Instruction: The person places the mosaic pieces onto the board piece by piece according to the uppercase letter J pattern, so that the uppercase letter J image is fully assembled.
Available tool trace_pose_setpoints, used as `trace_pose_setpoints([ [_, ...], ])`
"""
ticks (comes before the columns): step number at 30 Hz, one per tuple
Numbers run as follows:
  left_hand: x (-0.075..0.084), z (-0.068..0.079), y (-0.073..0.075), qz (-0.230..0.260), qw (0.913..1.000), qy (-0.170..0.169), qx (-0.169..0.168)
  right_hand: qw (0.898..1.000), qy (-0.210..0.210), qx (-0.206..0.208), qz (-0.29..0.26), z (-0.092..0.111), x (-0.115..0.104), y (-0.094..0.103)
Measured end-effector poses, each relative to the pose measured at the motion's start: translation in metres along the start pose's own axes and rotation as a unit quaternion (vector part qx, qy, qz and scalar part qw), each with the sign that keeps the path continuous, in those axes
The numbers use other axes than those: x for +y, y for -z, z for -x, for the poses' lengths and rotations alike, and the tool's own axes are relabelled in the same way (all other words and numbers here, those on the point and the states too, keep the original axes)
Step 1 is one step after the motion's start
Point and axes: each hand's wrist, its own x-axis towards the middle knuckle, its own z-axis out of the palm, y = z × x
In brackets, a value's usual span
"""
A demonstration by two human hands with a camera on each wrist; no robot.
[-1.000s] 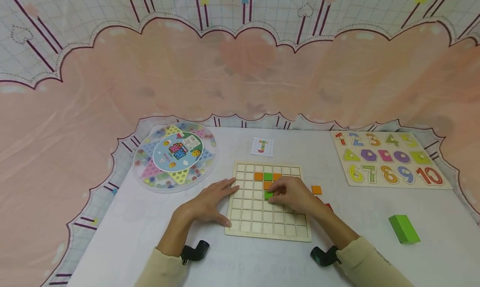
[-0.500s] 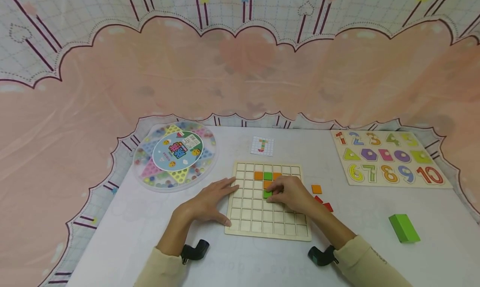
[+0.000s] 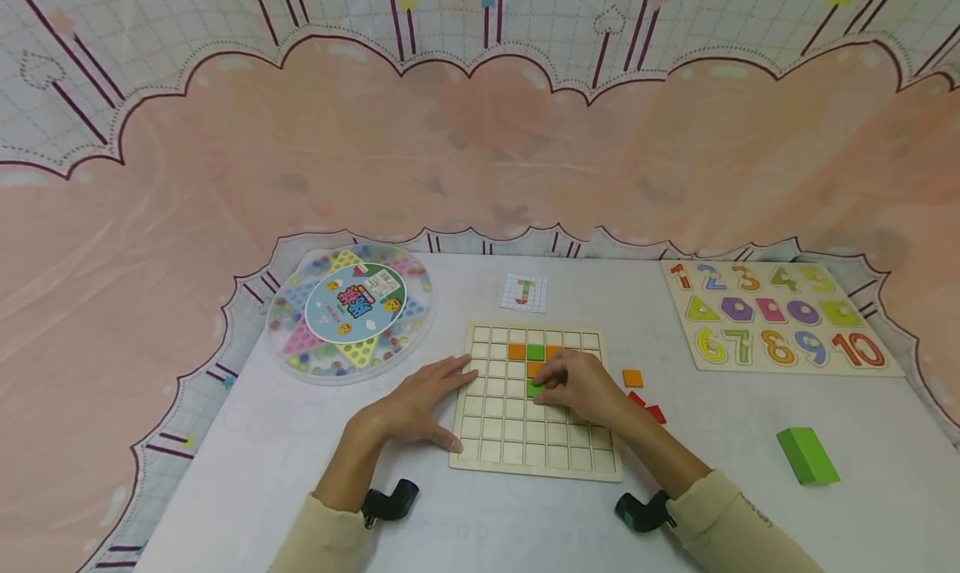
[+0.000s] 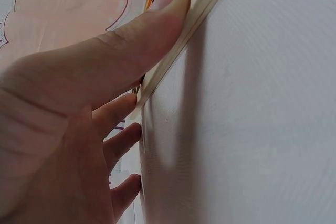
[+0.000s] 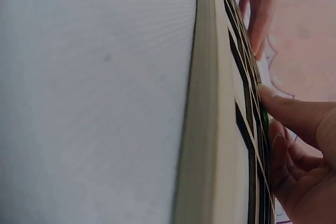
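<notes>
A wooden grid board (image 3: 491, 454) lies flat on the white table. Orange tiles (image 3: 517, 351) and a green tile (image 3: 536, 352) form a short row in its upper part, with another orange tile (image 3: 535, 370) below. Just under that, my right hand (image 3: 588, 388) pinches a second green tile (image 3: 534, 389) at its grid cell, thumb and curled fingers at its right side. My left hand (image 3: 420, 402) spreads along the board's left edge; in the left wrist view its thumb (image 4: 152, 30) rests on the frame. The right wrist view shows the right hand (image 5: 304, 166) low over the grid.
Right of the board lie a loose orange tile (image 3: 633, 378) and red pieces (image 3: 656, 414). A small pattern card (image 3: 524, 293) sits behind the board. A round game box (image 3: 351, 315) is at left, a number puzzle (image 3: 780, 319) and a green block (image 3: 808, 456) at right.
My right hand has shifted very slightly left with the green tile, and the red pieces beside the forearm show more fully. The left hand has stayed in place.
</notes>
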Motion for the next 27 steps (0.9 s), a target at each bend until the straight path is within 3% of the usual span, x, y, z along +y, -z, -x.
trace_pose_setpoints([
  [13,0.001,0.0,0.0,-0.001,1.0,-0.002,0.003,0.999,-0.031,-0.041,-0.009,0.003,0.001,0.007],
  [21,-0.003,0.0,0.001,0.004,0.9998,-0.018,0.012,0.997,-0.041,-0.03,-0.062,0.007,0.002,0.018],
  [27,-0.004,-0.001,0.0,0.031,0.9993,-0.015,0.011,0.997,-0.046,-0.014,-0.06,0.018,0.007,0.036],
])
